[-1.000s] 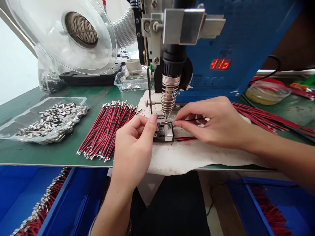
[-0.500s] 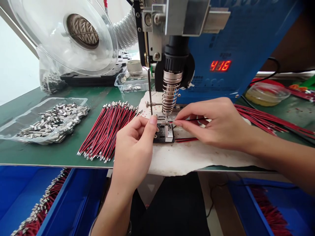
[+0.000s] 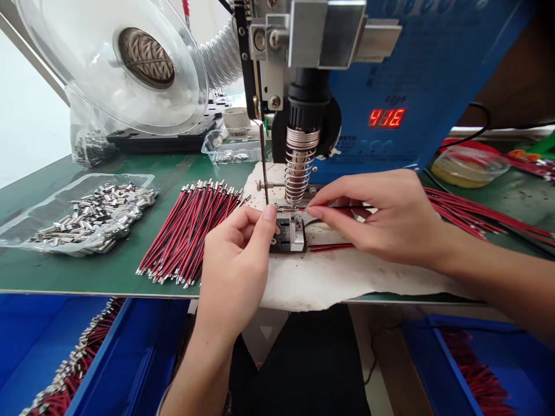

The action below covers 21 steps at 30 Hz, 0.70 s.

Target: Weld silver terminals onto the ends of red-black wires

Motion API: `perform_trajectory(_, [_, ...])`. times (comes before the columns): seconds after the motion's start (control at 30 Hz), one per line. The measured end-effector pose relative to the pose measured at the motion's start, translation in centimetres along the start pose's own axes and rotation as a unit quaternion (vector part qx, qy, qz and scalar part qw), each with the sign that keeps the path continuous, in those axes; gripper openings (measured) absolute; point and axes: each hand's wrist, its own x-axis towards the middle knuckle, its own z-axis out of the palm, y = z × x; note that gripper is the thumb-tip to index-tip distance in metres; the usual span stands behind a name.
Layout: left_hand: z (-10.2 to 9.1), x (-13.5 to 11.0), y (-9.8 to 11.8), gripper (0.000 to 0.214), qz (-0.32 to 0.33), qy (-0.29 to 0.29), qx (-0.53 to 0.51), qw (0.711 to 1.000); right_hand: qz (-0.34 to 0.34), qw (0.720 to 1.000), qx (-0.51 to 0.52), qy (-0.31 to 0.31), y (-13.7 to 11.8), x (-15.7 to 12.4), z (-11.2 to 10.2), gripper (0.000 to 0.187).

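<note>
My left hand [image 3: 238, 248] is closed in a pinch at the left side of a small black metal jig [image 3: 284, 237]. Whatever lies between its thumb and forefinger is hidden. Thumb and fingertips of my right hand [image 3: 373, 216] pinch a thin wire [image 3: 358, 207], its black strand showing, just right of the jig. Between the two hands the tip of a soldering head [image 3: 299, 167], wrapped in a coil spring, points down at the jig. A thin solder feed tube [image 3: 263, 167] comes down beside it, close to my left fingertips.
A bundle of red-black wires [image 3: 186, 231] with metal ends lies left. Beyond it stands a clear tray [image 3: 47, 245] of small silver parts. The blue machine [image 3: 368, 156] rises behind. More wires [image 3: 459, 214] lie right. Blue bins [image 3: 143, 346] sit below the table edge.
My right hand has shifted slightly right and away from me, with the wire still pinched. The soldering head sits slightly lower. My left hand stays in place.
</note>
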Motion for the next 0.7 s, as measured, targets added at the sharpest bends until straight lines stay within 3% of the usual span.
perform_trajectory(0.7, [-0.01,0.04,0.00,0.030,0.005,0.000,-0.004,1.000,-0.008,1.000,-0.009,0.001,-0.13,-0.08,-0.18,0.008])
